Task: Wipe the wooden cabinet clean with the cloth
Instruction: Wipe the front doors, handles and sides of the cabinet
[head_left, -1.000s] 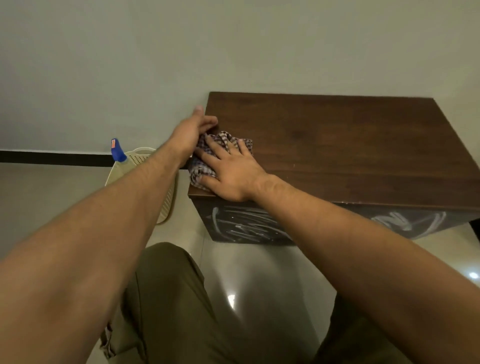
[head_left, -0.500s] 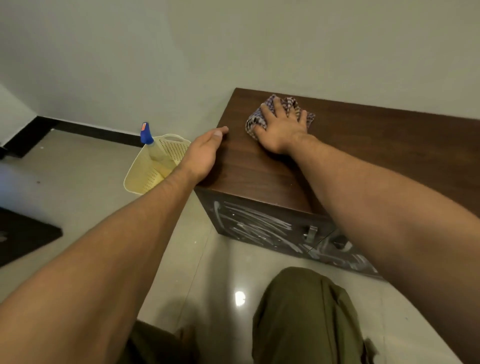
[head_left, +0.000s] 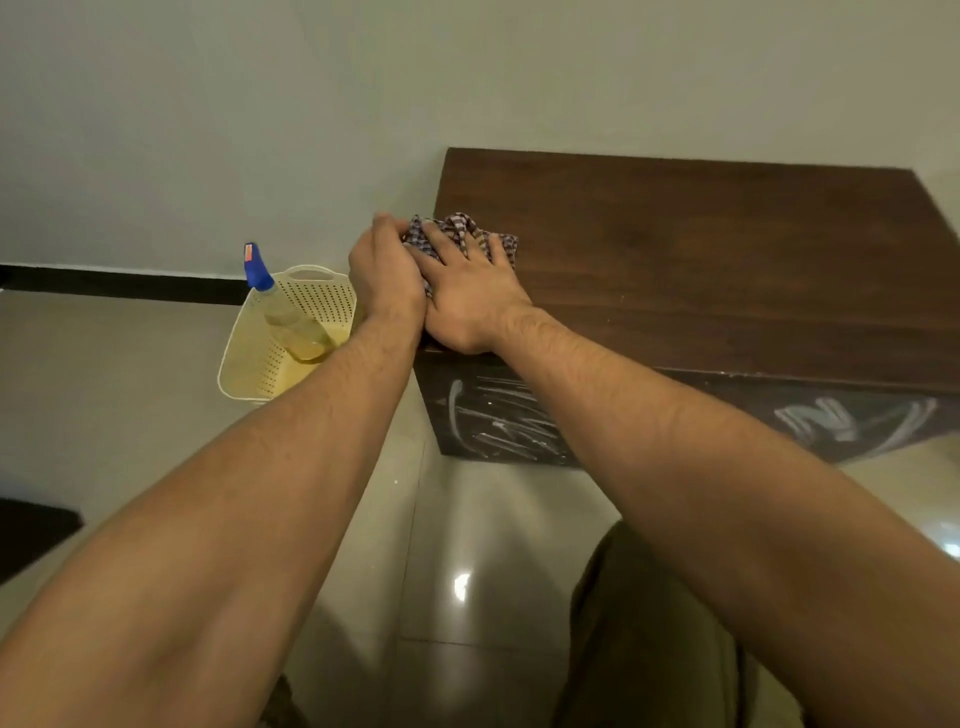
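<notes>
The dark wooden cabinet (head_left: 701, 270) stands against the wall, its top facing me. A checked cloth (head_left: 457, 234) lies on the top's left edge. My right hand (head_left: 467, 291) presses flat on the cloth with fingers spread. Beside it, my left hand (head_left: 384, 270) curls over the cabinet's left edge, its fingertips touching the cloth's left side. Most of the cloth is hidden under my right hand.
A cream perforated basket (head_left: 291, 338) stands on the tiled floor left of the cabinet, holding a spray bottle (head_left: 280, 306) with a blue nozzle. The cabinet's front (head_left: 493, 415) shows white chalky streaks. My knees are at the frame's bottom.
My right hand has dragged the cloth from the cabinet's back toward the left edge. My left hand has shifted along that edge and now meets the cloth.
</notes>
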